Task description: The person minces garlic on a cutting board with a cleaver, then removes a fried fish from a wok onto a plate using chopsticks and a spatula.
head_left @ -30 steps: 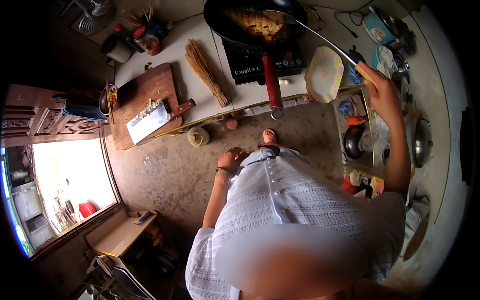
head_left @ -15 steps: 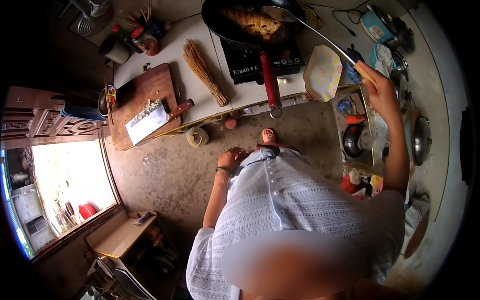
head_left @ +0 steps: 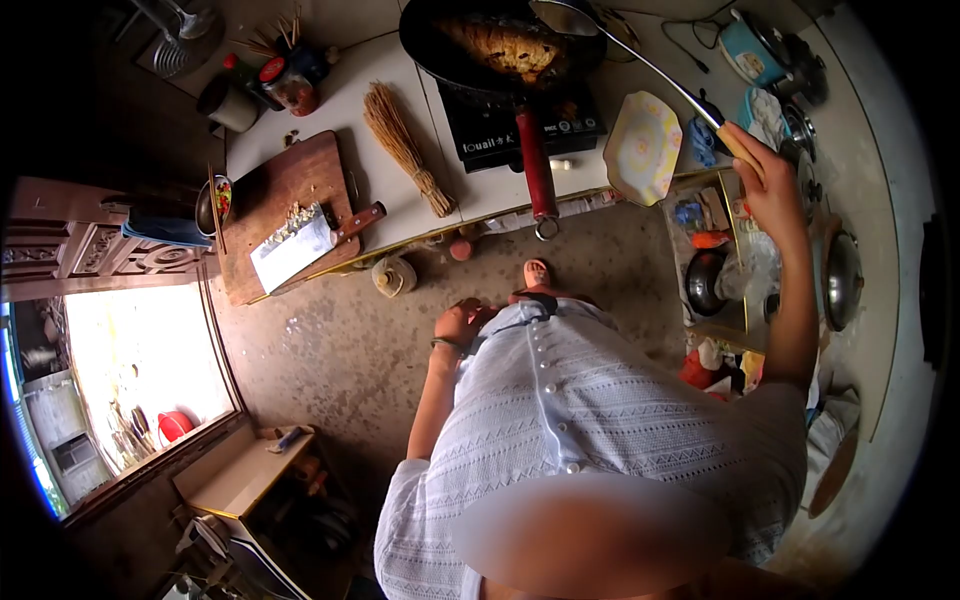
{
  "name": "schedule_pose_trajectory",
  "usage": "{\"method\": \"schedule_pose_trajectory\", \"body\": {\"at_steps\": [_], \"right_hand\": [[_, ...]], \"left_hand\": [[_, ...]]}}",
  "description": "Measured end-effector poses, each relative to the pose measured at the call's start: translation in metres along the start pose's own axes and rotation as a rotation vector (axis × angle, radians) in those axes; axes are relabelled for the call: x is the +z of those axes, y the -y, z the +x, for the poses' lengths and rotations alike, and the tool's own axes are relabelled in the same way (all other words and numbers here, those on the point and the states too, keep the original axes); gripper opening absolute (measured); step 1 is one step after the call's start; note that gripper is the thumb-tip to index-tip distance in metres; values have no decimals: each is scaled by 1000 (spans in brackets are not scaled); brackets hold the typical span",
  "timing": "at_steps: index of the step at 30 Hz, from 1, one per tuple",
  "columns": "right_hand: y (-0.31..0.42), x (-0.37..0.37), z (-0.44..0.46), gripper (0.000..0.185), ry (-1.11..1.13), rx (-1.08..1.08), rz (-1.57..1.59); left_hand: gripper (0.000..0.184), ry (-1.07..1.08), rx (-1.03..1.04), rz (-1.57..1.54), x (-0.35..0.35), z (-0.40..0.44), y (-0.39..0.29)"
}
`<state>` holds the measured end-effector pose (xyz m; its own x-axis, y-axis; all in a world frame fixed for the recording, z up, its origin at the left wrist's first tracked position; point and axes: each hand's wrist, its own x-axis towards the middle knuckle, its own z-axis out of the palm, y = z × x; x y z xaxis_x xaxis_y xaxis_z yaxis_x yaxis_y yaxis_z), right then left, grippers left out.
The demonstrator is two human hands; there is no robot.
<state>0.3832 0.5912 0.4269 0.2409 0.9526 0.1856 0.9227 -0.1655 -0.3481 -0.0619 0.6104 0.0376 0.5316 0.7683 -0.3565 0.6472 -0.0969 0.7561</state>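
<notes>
My right hand (head_left: 775, 185) is closed around the wooden handle of a long metal spatula (head_left: 655, 70). The spatula's head is over the right side of a black wok (head_left: 425, 45). In the wok lies a browned fish (head_left: 510, 50). The wok sits on a black induction cooker (head_left: 480, 140), with its red handle pointing towards me. A flowered plate (head_left: 642, 150) stands on the counter just right of the cooker, below the spatula's shaft. My left hand (head_left: 460, 322) rests against my waist, its fingers partly hidden.
On the left are a wooden cutting board (head_left: 265, 205) with a cleaver (head_left: 295, 250) and chopped bits, and a small bowl (head_left: 208, 205) with chopsticks. A straw brush (head_left: 405, 145) lies near the cooker. A blue rice cooker (head_left: 752, 50) and several lids stand at the right.
The spatula's head has moved slightly up and right, away from the fish. My right hand has shifted a little to the right. My left hand stays at my waist.
</notes>
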Motion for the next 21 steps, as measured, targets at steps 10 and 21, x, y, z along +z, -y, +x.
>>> {"method": "schedule_pose_trajectory", "body": {"at_steps": [10, 21], "right_hand": [[9, 11, 4, 44, 71, 29, -74], [8, 17, 2, 47, 65, -19, -100]], "left_hand": [[31, -3, -34, 39, 3, 1, 2], [43, -17, 66, -42, 7, -5, 6]]}}
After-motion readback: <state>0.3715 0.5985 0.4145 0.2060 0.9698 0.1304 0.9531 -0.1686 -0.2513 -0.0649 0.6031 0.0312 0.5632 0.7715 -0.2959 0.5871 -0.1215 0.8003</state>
